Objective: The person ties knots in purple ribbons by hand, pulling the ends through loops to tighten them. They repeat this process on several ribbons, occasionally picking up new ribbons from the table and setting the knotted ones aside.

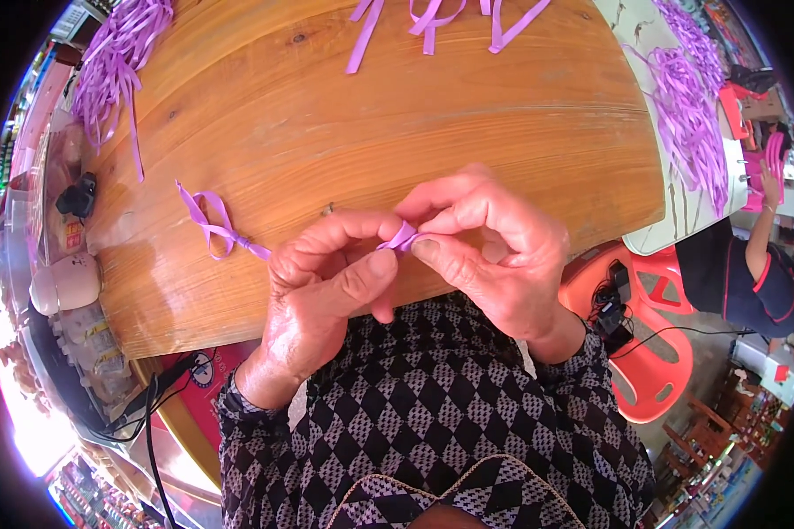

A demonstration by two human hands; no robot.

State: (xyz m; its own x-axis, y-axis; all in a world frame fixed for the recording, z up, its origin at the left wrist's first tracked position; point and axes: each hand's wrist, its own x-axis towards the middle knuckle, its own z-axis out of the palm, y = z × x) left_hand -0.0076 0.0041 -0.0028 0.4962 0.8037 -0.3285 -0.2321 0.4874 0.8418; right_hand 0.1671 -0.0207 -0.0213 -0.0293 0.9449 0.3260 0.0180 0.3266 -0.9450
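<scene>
Between my two hands, a small loop of purple ribbon (403, 235) is pinched over the near edge of the table. My left hand (331, 273) grips the ribbon's left side between thumb and index finger. From the right, my right hand (494, 242) pinches the same ribbon with thumb and fingertips. Most of the ribbon is hidden by my fingers. A knotted ribbon loop (216, 225) lies on the wooden table just left of my left hand, its tail running toward that hand.
Purple ribbon bundles lie at the far left (119, 70) and on a white table (640, 35) to the right. Several loose strips (428, 22) rest at the far edge. An orange chair (653, 361) holds black cables (610, 309). Another person's arm (759, 234) shows at right.
</scene>
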